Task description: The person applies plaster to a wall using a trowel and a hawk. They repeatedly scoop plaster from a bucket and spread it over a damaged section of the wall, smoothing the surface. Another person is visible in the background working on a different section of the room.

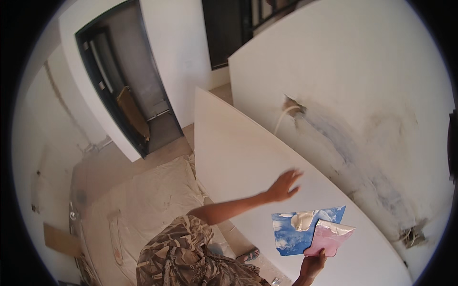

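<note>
My right hand [314, 265] is closed around the lower end of a pink putty scraper [329, 238], whose far edge is smeared with pale putty. Just behind it is a blue flat plate [291, 240], streaked white and bearing a lump of putty [301, 220]. The scraper overlaps the plate; whether the plate lies on the white surface or is held too, I cannot tell. My left hand [284, 185] reaches over a large smooth white panel [243, 157], fingers apart, slightly blurred, nothing in them.
Beyond the panel stands a pale wall [334, 71] with a broken hole and cable [293, 108], grey patches and another hole with wires [414, 234]. Rumpled sheeting [157, 190] covers the floor on the left. A dark-framed doorway [138, 71] stands at the far left.
</note>
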A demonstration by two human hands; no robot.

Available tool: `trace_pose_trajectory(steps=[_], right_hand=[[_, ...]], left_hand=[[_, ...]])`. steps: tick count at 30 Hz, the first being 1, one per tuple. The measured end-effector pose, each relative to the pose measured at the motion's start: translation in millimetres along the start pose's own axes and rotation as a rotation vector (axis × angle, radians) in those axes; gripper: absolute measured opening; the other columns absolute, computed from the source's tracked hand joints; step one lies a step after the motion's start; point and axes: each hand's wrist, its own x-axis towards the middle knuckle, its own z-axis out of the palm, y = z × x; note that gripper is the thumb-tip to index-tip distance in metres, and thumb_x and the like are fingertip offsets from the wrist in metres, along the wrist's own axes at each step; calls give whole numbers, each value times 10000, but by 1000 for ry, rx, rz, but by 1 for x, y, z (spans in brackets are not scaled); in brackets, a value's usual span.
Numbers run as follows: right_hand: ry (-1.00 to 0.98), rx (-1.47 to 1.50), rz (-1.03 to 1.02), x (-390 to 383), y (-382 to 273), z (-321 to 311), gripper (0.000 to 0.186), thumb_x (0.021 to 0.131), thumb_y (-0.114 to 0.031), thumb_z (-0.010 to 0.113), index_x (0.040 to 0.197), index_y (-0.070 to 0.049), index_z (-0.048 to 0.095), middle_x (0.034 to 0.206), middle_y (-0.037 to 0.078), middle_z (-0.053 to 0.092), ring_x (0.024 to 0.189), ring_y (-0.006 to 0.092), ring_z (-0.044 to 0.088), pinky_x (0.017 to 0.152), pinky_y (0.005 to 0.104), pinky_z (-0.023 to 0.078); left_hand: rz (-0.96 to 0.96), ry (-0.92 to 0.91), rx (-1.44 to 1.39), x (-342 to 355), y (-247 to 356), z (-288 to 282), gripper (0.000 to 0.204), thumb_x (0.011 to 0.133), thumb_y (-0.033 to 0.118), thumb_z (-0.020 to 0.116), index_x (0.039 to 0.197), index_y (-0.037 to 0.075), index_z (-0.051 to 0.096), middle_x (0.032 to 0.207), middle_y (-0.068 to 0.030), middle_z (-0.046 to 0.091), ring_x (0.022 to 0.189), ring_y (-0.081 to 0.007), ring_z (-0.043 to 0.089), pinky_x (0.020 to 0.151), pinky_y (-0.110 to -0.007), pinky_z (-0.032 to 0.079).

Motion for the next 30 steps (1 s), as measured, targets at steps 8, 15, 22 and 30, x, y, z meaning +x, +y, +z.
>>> trace_pose_trajectory(steps=[8, 15, 22, 30], right_hand=[[-287, 54, 215, 19, -22, 6, 313, 936, -244, 600, 1206, -93, 548, 1108, 46, 637, 939, 194, 621, 689, 347, 500], [-407, 16, 537, 60, -20, -12, 289, 925, -268, 616, 1174, -126, 576, 1074, 30, 666, 914, 187, 655, 723, 338, 516], [-556, 44, 919, 108, -19, -13, 346, 933, -271, 613, 1235, -124, 529, 1119, 32, 634, 967, 177, 621, 732, 335, 503], [-856, -100, 1002, 170, -4, -2, 314, 973, -259, 572, 1246, -113, 518, 1147, 44, 620, 1000, 184, 622, 729, 347, 539]], left_hand=[[-479, -782, -587, -213, 132, 8, 715, 882, 417, 679, 1385, 8, 377, 1377, -223, 488, 1278, -335, 489, 1074, -423, 383], [-775, -95, -735, -188, 237, 38, 507, 924, 278, 654, 1305, 0, 467, 1298, -165, 576, 1202, -249, 561, 1006, -371, 451], [-819, 551, -682, -138, 268, 80, 309, 996, 155, 539, 1263, 1, 516, 1152, -74, 640, 1062, -168, 611, 931, -334, 479], [-776, 975, -694, -96, 263, 115, 293, 1001, 170, 539, 1232, -10, 531, 1162, -90, 626, 1089, -191, 608, 927, -363, 492]])
